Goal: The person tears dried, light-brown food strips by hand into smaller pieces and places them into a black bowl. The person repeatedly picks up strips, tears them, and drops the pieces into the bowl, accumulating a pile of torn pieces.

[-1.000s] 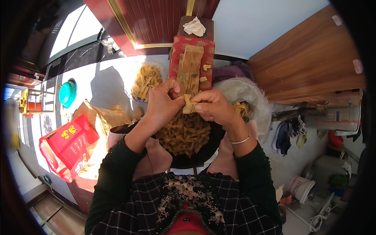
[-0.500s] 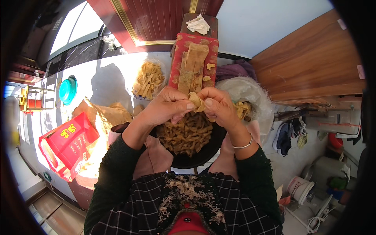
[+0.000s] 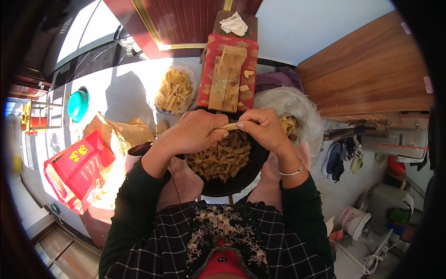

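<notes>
Between my hands is a pale yellow, folded or rolled strip (image 3: 229, 126); what it is made of I cannot make out. My left hand (image 3: 195, 132) pinches one end, its fingers curled under. The other end is held by thumb and fingers of my right hand (image 3: 267, 131). Just below them, a round dark pan (image 3: 228, 190) sits between my knees, filled with short brownish-tan pieces (image 3: 218, 162). Beyond my hands, a wooden block (image 3: 228, 76) lies on a red patterned cloth (image 3: 250, 50) over a bench, with a few small yellow scraps (image 3: 244, 88) beside it.
A bag of yellow strips (image 3: 174, 90) stands left of the bench. On the right is a whitish sack (image 3: 312, 123) with more strips inside. Further left are a red bag (image 3: 81, 162), brown paper (image 3: 121, 135) and a teal basin (image 3: 78, 106). Shoes (image 3: 334, 160) lie right.
The strip has gone from a bent loop held upright to a straighter, narrower shape lying across. Both hands have come down slightly, and the left hand has turned its back upward.
</notes>
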Demonstrator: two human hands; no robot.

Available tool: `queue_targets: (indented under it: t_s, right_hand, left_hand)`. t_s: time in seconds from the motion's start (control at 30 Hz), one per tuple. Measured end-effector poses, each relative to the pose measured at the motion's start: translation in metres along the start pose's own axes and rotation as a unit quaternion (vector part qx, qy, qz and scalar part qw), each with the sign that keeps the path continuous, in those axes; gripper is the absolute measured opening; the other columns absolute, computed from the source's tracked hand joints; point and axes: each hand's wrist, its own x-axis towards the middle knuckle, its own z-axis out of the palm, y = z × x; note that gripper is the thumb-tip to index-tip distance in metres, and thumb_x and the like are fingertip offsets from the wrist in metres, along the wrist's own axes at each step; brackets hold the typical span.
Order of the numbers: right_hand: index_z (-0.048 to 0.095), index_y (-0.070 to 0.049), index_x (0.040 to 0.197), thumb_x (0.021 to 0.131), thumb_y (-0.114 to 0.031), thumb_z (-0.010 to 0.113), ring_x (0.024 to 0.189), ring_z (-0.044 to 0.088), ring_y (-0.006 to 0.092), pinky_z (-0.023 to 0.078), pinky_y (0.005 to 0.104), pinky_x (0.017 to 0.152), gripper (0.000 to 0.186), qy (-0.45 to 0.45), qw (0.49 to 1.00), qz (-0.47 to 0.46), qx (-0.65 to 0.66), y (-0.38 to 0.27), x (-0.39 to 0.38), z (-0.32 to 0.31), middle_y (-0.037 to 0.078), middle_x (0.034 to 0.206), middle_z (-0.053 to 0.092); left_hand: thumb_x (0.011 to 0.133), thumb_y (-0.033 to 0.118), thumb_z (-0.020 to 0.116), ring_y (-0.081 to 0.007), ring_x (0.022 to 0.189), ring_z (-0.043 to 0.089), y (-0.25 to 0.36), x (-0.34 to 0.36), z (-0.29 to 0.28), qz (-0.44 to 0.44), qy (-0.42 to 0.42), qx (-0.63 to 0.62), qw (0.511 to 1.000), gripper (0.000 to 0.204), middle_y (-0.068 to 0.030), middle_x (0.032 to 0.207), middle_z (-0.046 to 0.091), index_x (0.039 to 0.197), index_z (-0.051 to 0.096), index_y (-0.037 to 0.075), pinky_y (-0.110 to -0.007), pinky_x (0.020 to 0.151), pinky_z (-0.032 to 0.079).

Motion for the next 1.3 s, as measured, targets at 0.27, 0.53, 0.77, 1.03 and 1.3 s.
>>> queue_targets:
  t_s: [0.27,0.53,0.77,1.03,1.3]
  right_hand:
    - [0.058,0.001,0.071,0.083,-0.011,0.062,0.053,0.044,0.008,0.038,0.0266,0.05,0.017,0.155,0.987,-0.022,-0.029,0.028,0.048,0.0,0.004,0.057,0.052]
    - [0.064,0.0,0.078,0.08,-0.02,0.064,0.062,0.06,0.0348,0.047,0.0408,0.058,0.02,0.138,0.902,-0.003,-0.408,0.03,0.054,0.003,0.016,0.066,0.062]
    - [0.064,-0.003,0.075,0.089,-0.02,0.063,0.049,0.047,0.0079,0.039,0.0244,0.043,0.021,0.055,0.979,0.096,0.17,0.016,0.035,0.01,0.001,0.056,0.051]
    - [0.058,-0.003,0.084,0.098,-0.026,0.049,0.048,0.039,0.0041,0.032,0.0188,0.042,0.029,-0.096,0.918,0.129,0.363,0.004,0.021,0.043,-0.003,0.061,0.045]
    - [0.058,0.0,0.099,0.097,-0.019,0.051,0.054,0.038,0.003,0.032,0.0189,0.048,0.02,-0.165,0.812,0.098,0.552,-0.021,0.009,0.036,-0.003,0.063,0.045]
  left_hand:
    - [0.088,0.03,0.059,-0.04,0.075,0.06,-0.022,0.031,-0.011,-0.068,0.192,0.044,0.978,0.02,-0.0183,0.074,0.062,0.093,0.06,0.01,-0.048,0.066,0.046]
    - [0.082,0.03,0.064,-0.0354,0.074,0.063,-0.025,0.029,-0.001,-0.11,0.162,0.148,0.969,0.021,-0.0144,0.076,0.065,0.094,0.067,0.012,-0.045,0.067,0.049]
    - [0.088,0.043,0.056,-0.0383,0.068,0.062,0.007,0.009,0.008,-0.081,0.141,0.032,0.986,0.044,-0.0204,0.07,0.063,0.077,0.066,0.002,-0.045,0.062,0.05]
    - [0.103,0.036,0.032,-0.0112,0.049,0.043,0.025,0.021,0.014,-0.019,0.344,-0.709,0.615,0.039,0.0024,0.062,0.045,0.087,0.052,0.007,-0.024,0.051,0.043]
    - [0.097,0.051,0.04,-0.006,0.049,0.023,0.001,0.005,-0.007,0.174,0.563,-0.344,0.731,0.047,0.0035,0.06,0.032,0.083,0.05,0.007,-0.024,0.046,0.019]
